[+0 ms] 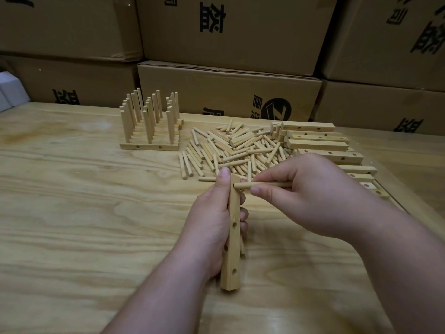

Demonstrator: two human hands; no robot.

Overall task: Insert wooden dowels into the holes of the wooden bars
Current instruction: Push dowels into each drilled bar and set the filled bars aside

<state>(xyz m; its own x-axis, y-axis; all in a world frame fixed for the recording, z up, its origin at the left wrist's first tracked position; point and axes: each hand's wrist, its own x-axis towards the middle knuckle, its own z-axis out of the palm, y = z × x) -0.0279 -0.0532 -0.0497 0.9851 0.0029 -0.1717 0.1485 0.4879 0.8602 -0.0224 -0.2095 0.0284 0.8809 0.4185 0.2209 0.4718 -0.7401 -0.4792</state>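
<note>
Dowel (262, 185): pinched in right hand (305, 191) fingers, tip at the bar's top hole, level for entry.
Bar (233, 235): gripped on end by left hand (214, 220), fingers curled round it, steadying it.
Loose dowels (236, 150): heaped within reach.
Blank bars (320, 143): stacked right.
Finished bars (150, 126): set aside on the table (72, 201).
</note>
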